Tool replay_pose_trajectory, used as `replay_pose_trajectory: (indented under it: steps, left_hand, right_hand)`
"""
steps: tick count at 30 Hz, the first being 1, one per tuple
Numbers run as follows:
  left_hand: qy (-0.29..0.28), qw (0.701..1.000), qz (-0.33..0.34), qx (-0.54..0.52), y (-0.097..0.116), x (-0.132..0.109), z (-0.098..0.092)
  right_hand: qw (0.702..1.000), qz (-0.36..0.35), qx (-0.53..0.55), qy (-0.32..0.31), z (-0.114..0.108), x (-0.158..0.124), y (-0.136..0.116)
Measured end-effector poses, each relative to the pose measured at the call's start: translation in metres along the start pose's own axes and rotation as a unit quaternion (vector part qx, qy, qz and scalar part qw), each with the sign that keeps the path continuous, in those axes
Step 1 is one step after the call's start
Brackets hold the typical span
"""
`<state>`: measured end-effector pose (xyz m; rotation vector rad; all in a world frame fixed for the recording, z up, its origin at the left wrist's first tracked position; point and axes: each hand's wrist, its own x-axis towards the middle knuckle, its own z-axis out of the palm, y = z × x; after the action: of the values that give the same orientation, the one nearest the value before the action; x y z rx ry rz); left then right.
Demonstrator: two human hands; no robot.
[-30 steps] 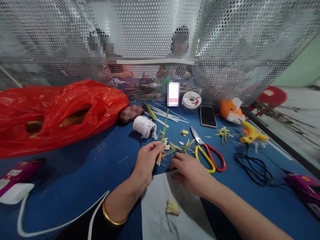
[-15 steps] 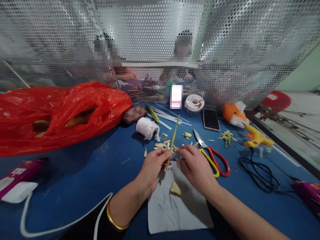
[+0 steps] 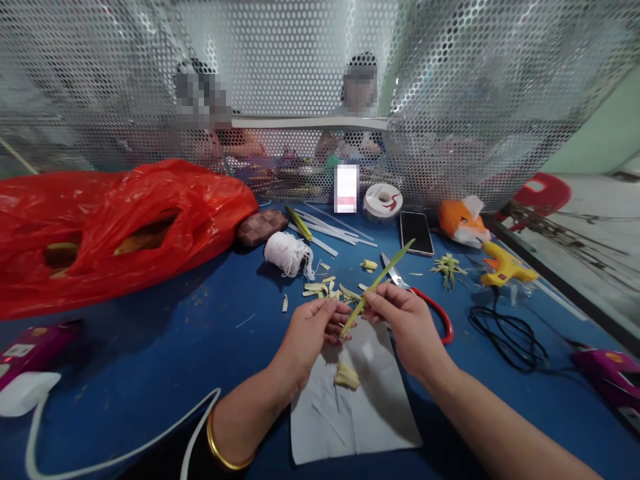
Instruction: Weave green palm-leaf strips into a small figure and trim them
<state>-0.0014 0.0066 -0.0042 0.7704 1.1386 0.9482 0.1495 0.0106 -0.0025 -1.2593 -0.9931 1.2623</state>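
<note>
A narrow yellow-green leaf strip [image 3: 387,268] slants upward to the right over the table. My right hand [image 3: 407,323] pinches it near its middle between thumb and fingers. At its lower end is my left hand [image 3: 313,333], fingers loosely spread, their tips just behind the strip and the thumb off it. Under both hands lies a pale grey sheet [image 3: 360,427], bearing a small yellowish folded piece [image 3: 347,376]. Short cut pieces [image 3: 317,288] are scattered beyond my left hand. Red-handled scissors [image 3: 440,313] lie beside my right hand, which partly covers them.
White yarn [image 3: 287,253], a checkered pouch [image 3: 263,228] and white strips [image 3: 330,230] lie behind. A red plastic bag [image 3: 200,207] fills the left. Rightward are a ribbon roll [image 3: 383,200], a phone [image 3: 417,233], a yellow glue gun [image 3: 507,265] and its black cord [image 3: 505,343]. A perforated screen [image 3: 290,60] stands behind.
The leaf strip has swung from nearly upright to a rightward slant. My right hand has taken hold of it, and my left thumb has let go. The view has shifted slightly.
</note>
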Motion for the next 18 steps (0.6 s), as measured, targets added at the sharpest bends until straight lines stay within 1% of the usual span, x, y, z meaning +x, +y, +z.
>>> replay_pose_trajectory:
  steps: [3,7,9,13,15,18]
  left_hand:
    - [-0.004,1.000,0.011,0.027,0.001,-0.002,0.001]
    - [-0.006,0.996,0.035,0.079,0.003,-0.006,0.003]
    - [-0.001,0.995,0.045,0.090,0.004,-0.006,0.004]
    - [0.014,0.994,0.060,0.093,0.004,-0.005,0.003]
    - [0.014,0.995,0.055,0.088,0.004,-0.005,0.003]
    - [0.007,0.998,0.029,0.056,0.003,-0.003,0.002]
  right_hand:
    - [1.000,-0.009,0.005,0.023,-0.002,0.001,-0.003]
    - [0.999,-0.022,0.004,0.025,-0.001,0.000,-0.004]
    - [1.000,-0.027,0.002,0.011,0.001,0.000,-0.002]
    - [0.998,-0.007,-0.007,-0.059,0.005,-0.003,0.003]
    - [0.998,0.002,-0.003,-0.065,0.007,-0.003,0.006]
    - [0.998,0.009,0.005,-0.064,0.007,-0.004,0.007]
